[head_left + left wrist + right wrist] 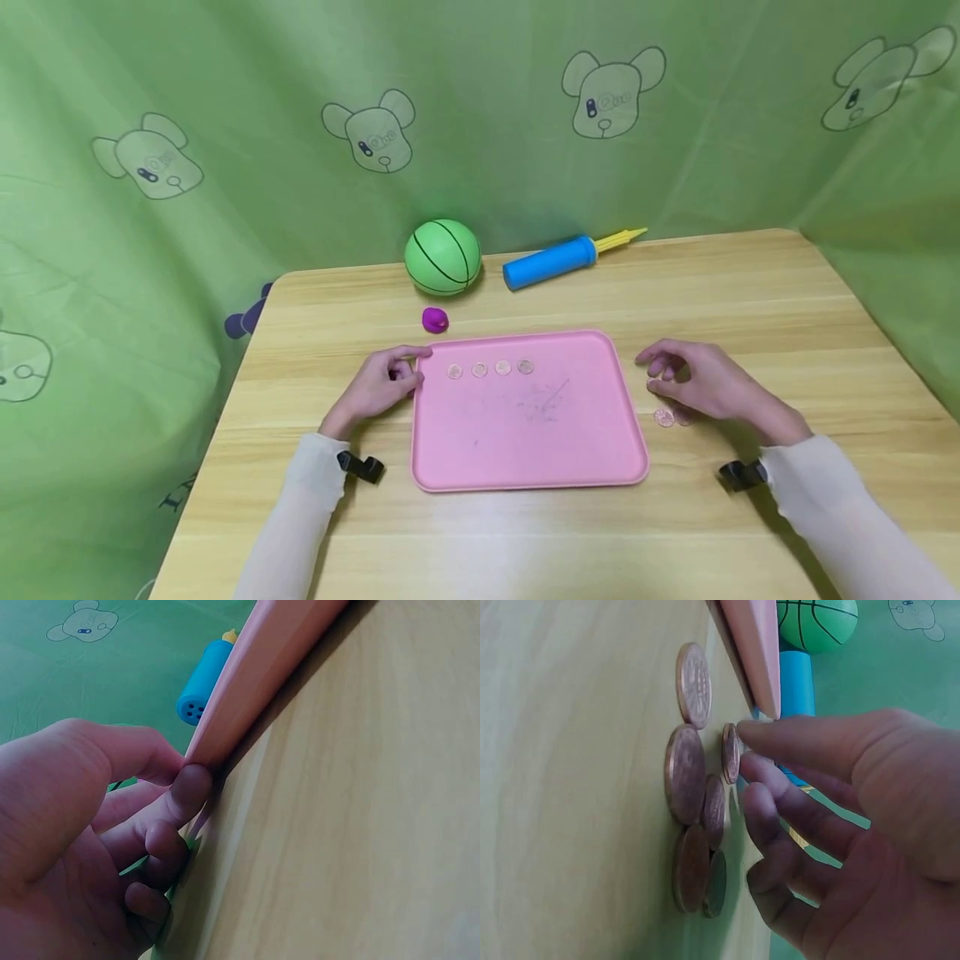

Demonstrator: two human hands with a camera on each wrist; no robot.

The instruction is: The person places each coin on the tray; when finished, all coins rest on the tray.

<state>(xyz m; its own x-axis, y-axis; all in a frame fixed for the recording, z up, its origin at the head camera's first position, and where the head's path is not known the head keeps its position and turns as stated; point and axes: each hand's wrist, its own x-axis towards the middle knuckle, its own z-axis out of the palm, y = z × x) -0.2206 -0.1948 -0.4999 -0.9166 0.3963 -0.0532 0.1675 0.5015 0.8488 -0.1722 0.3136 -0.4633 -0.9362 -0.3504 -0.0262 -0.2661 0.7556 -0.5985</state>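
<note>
My left hand (378,383) pinches the rim of a pink tray (525,458) near its far left corner. Thumb and forefinger meet at that rim in the left wrist view. Inside the tray, several copper-coloured coins (480,369) lie in a row toward the far side. Right of the tray, my right hand (701,375) has thumb and fingertips drawn together at a coin (731,754), low over the table. Several more coins (686,772) lie beside those fingertips, some overlapping; in the head view the hand hides part of this group.
Behind the tray are a green ball (442,258) with black lines, a small magenta lump (435,320) and a blue hand pump (551,262) with a yellow nozzle. A green curtain (480,125) hangs along the far edge of the wooden table (525,542).
</note>
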